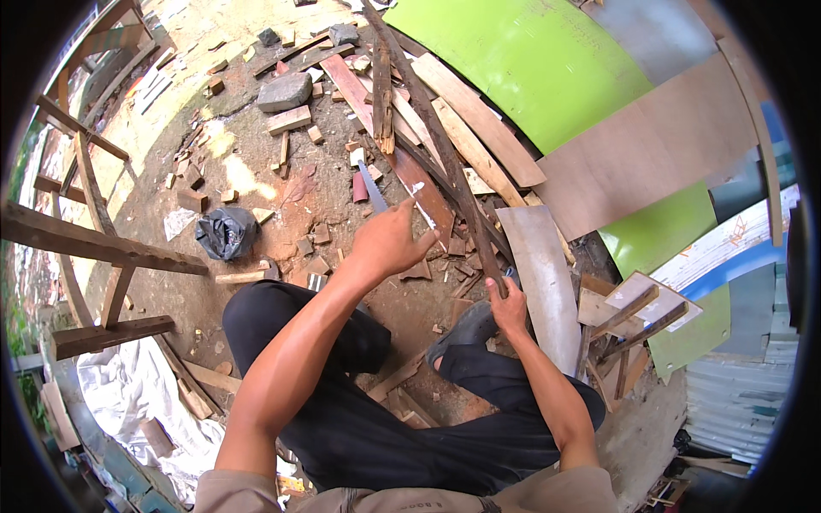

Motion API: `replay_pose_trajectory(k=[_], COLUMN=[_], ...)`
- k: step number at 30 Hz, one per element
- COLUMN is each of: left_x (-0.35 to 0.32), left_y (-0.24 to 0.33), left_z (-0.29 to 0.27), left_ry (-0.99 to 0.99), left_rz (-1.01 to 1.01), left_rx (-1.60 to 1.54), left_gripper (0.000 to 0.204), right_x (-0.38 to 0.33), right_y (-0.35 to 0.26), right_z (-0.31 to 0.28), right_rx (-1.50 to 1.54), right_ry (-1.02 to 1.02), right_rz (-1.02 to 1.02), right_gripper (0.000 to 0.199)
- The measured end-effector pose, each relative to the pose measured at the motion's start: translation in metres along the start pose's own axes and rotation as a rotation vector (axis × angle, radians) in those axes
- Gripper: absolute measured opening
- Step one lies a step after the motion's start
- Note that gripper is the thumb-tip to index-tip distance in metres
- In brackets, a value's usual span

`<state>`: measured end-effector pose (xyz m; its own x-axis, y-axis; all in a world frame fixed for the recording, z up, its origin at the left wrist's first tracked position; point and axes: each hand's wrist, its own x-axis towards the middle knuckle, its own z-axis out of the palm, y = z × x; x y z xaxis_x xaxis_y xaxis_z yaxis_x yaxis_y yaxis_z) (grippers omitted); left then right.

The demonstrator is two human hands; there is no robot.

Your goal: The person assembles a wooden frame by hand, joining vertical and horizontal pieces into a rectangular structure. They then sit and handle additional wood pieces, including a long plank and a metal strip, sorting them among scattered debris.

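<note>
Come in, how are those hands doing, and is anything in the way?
Left hand at the saw, grip hidden. Right hand gripping the long dark wooden strip. Possible hindrance: loose offcuts scattered close by.

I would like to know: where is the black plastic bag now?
In the head view, the black plastic bag sits on the ground left of centre, just beyond the left knee.

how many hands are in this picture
2: the left hand, at the near end of the saw blade, and the right hand, lower and farther right, gripping the long dark wood strip.
</note>
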<state>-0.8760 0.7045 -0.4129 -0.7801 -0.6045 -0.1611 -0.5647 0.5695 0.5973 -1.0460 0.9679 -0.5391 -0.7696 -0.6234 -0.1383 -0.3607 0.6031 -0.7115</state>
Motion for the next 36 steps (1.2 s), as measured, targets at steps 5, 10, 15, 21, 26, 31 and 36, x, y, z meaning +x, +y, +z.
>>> replay_pose_trajectory(k=[5,10,15,21,26,31,36], left_x=[0.030,0.033,0.025,0.018,0.018,0.016,0.011], left_y=[-0.004,0.002,0.003,-0.001,-0.009,0.000,0.004], left_z=[-0.024,-0.038,-0.038,-0.052,-0.052,-0.060,-0.070], left_ry=[0.073,0.221,0.411,0.508,0.545,0.574,0.599], left_rz=[-0.246,-0.221,-0.402,-0.367,-0.358,-0.429,-0.530], left_rx=[-0.949,-1.632,-2.047,-2.156,-2.076,-2.064,-1.993], left_gripper=[0.095,0.099,0.083,0.084,0.082,0.079,0.079], right_x=[-0.021,-0.051,-0.059,-0.055,-0.046,-0.053,-0.061], right_y=[-0.075,-0.098,-0.099,-0.101,-0.113,-0.113,-0.107], right_z=[-0.082,-0.124,-0.109,-0.077,-0.064,-0.053,-0.043], right_rx=[-0.230,-0.422,-0.509,-0.474,-0.431,-0.415,-0.401], right_ry=[0.201,0.235,0.168,0.076,-0.007,-0.078,-0.088], right_rz=[-0.331,-0.475,-0.400,-0.484,-0.502,-0.503,-0.483], right_gripper=[0.028,0.035,0.048,0.058,0.059,0.060,0.061])
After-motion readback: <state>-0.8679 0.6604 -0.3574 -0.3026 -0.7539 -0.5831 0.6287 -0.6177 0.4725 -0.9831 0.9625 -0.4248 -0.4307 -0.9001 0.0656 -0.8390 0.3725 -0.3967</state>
